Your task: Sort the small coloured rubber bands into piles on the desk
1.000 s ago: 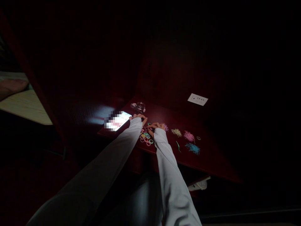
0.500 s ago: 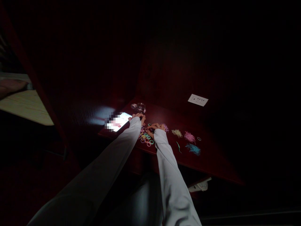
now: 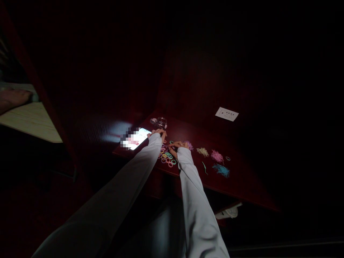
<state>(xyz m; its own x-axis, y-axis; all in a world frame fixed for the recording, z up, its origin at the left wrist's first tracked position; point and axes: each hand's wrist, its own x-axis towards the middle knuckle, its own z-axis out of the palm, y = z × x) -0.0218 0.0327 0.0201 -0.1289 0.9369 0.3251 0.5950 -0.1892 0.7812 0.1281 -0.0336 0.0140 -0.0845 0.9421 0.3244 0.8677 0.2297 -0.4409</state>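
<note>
My left hand (image 3: 160, 133) rests on the table beside the lit phone (image 3: 140, 138), just in front of a small clear jar (image 3: 162, 122). Its fingers are bent together, and anything in them is hidden. My right hand (image 3: 177, 146) is at the edge of a spread of coloured rings (image 3: 168, 156), thumb and forefinger drawn together over them. What they pinch is too small and dark to make out. Right behind this hand lies a pile of purple bands (image 3: 189, 145). The rings are pink, green, yellow and purple.
Further right lie piles of yellow bands (image 3: 202, 152), pink bands (image 3: 217, 156) and blue bands (image 3: 221, 170), plus a thin green tool-like piece (image 3: 204, 167) and a single ring (image 3: 228, 158). A white socket plate (image 3: 227, 114) is on the wall. Another person's hand (image 3: 14, 97) shows at far left.
My right hand's fingers have shifted slightly over the rings. My left hand stays nearly where it was. The piles and the phone have not moved.
</note>
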